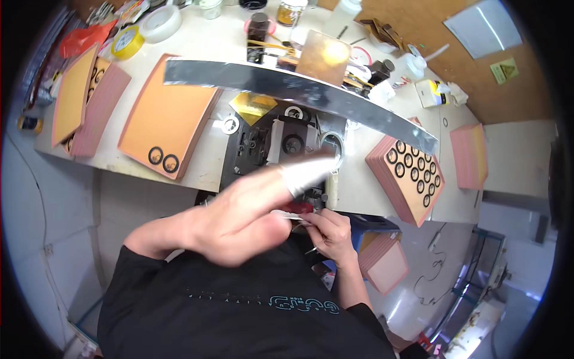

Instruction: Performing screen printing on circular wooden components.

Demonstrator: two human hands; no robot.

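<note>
My left hand [239,218] stretches large across the middle, close to the camera. Its fingers point up and right, with a white covering [303,172] around the fingers, smeared by motion; the thumb stands apart from them. Lower right of it, my right hand [332,236] pinches a thin white piece [291,215] whose kind I cannot make out. That piece's left end meets the left thumb in view; whether they touch I cannot tell. Beyond the hands, a dark ring [293,143] lies on a black bench fixture [251,146], partly hidden by my left fingers.
A long dark metallic bar [287,90] spans above the fixture. Stacked orange-pink trays [164,113] stand left, one bearing two black rings. On the right, another stack [388,173] carries several black rings. Bottles [257,36], tape rolls [127,42] and small tools crowd the table's back.
</note>
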